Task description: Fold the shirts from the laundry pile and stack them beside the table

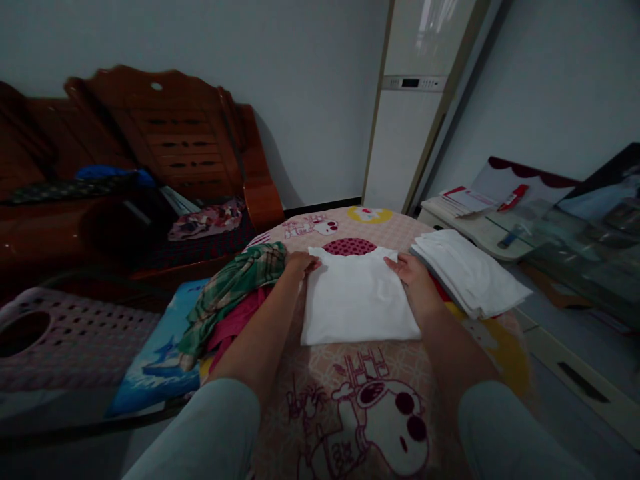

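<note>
A white T-shirt (357, 307), folded into a near rectangle, lies flat on a round table with a pink patterned cloth (280, 407). Its neckline faces away from me. My left hand (303, 262) pinches the far left corner at the shoulder. At the far right corner, my right hand (407, 268) grips the fabric between thumb and fingers. A stack of folded white clothes (467, 270) sits just right of my right hand. Left of my left forearm lies a loose heap with a green plaid garment (235, 287) and a magenta cloth (240, 327).
A wooden sofa (175, 140) with a floral cloth (207, 220) on its seat stands at the back left. Nearer on the left is a pink woven chair (90, 333). To the right, a cabinet with a glass top (535, 227) borders the table. A tall white air conditioner (407, 140) stands behind.
</note>
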The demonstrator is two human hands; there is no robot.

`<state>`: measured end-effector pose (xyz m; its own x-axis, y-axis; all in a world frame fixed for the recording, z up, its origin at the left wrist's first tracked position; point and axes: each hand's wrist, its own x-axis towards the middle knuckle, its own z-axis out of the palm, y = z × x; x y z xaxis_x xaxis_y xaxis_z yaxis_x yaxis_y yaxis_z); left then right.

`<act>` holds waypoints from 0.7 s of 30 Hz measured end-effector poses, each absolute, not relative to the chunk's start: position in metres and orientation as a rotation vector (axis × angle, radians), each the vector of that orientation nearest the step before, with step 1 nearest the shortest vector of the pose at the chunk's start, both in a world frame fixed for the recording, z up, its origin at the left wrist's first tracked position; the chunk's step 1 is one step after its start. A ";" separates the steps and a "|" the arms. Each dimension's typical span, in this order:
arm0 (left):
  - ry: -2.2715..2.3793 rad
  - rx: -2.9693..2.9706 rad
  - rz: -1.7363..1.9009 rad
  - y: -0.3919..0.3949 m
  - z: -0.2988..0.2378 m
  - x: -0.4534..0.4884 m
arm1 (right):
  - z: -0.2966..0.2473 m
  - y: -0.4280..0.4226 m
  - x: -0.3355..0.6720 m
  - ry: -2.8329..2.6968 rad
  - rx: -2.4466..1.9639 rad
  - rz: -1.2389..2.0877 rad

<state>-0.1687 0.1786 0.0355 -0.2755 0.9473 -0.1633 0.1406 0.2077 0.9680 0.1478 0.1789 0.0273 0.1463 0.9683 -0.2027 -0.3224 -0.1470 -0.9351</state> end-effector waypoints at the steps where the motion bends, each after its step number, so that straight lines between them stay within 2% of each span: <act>1: 1.607 0.994 1.146 0.179 0.037 -0.168 | 0.027 0.179 0.147 -0.751 -1.186 1.345; 7: 1.479 0.794 1.123 0.163 0.049 -0.163 | 0.039 0.168 0.144 -0.688 -1.205 1.367; 15: 1.087 0.719 1.410 0.101 0.075 -0.167 | 0.075 0.109 0.157 -0.720 -0.925 1.441; 21: 1.191 0.789 1.389 0.046 0.044 -0.176 | 0.049 0.053 0.173 -0.768 -1.001 1.354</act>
<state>-0.1765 0.0460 0.0442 -0.1883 0.9696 -0.1562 -0.3026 0.0940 0.9485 0.1732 0.0528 0.0488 0.0971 0.9896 -0.1064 -0.4168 -0.0567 -0.9072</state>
